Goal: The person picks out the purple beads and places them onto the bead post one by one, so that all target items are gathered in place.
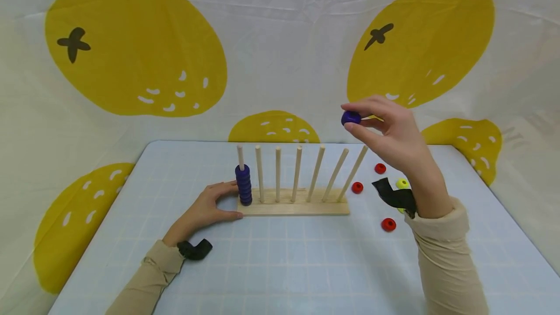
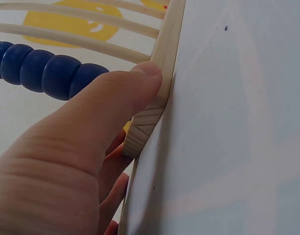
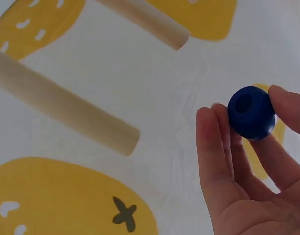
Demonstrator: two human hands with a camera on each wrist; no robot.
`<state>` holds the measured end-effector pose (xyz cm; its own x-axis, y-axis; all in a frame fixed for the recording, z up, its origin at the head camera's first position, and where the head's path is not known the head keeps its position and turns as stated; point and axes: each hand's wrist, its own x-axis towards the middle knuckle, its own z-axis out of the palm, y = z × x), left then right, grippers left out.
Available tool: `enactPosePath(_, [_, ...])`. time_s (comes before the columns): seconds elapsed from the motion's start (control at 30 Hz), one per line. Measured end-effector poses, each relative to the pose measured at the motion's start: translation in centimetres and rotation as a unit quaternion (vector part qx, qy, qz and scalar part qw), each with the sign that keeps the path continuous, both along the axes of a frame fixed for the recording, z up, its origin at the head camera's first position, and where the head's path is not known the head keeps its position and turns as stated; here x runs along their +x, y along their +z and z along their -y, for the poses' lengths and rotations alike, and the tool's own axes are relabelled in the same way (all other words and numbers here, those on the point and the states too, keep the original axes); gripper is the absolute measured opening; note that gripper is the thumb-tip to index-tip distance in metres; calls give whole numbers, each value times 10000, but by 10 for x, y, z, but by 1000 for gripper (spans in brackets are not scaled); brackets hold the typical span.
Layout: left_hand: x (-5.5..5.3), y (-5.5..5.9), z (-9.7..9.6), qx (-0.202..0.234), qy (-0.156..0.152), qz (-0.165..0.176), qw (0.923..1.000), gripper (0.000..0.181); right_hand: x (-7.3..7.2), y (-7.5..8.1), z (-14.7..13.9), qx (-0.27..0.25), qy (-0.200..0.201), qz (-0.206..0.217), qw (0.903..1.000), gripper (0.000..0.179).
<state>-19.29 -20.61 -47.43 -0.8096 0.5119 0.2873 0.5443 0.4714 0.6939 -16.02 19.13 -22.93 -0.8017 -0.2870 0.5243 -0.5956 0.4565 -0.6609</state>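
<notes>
My right hand (image 1: 389,128) pinches a blue bead (image 1: 351,117) between thumb and fingertips, up above the right end of a wooden peg rack. In the right wrist view the hole of the bead (image 3: 250,112) faces the camera, and two bare peg ends show to its left. My left hand (image 1: 213,204) grips the left end of the rack's base (image 1: 297,209), thumb on the near side and fingers behind. Several blue beads (image 1: 243,184) are stacked on the leftmost peg, whose top (image 1: 240,154) sticks out bare. The other pegs (image 1: 298,169) carry nothing.
Red beads (image 1: 388,224) lie loose on the table (image 1: 280,266) right of the rack. Yellow beads (image 1: 402,183) lie beside them, one partly hidden by the right wrist's black strap (image 1: 393,196). A white cloth with yellow fruit (image 1: 135,43) hangs behind.
</notes>
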Motion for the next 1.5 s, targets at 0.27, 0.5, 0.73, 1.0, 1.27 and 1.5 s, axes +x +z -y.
enactPosePath(0.27, [1,1,0,53,-32,-15,10000,66,-6,11,21,-253,464,-119,9985,33])
enactPosePath(0.5, [0,0,0,84,-56,-175,9998,65,-14,15,41,-346,946,-162,9948,32])
enactPosePath(0.73, [0,-2,2,158,-131,-301,9993,64,-24,17,66,-335,1447,-167,9888,30])
enactPosePath(1.0, [1,-2,2,228,-138,-202,9994,65,-34,13,95,-184,2113,-163,9771,28])
enactPosePath(1.27, [0,-2,2,279,-193,-172,9993,66,-43,6,118,-216,2873,-166,9574,30])
enactPosePath(1.5, [-1,-1,1,306,-235,-302,9988,65,-55,-10,131,-290,3497,-478,9352,28])
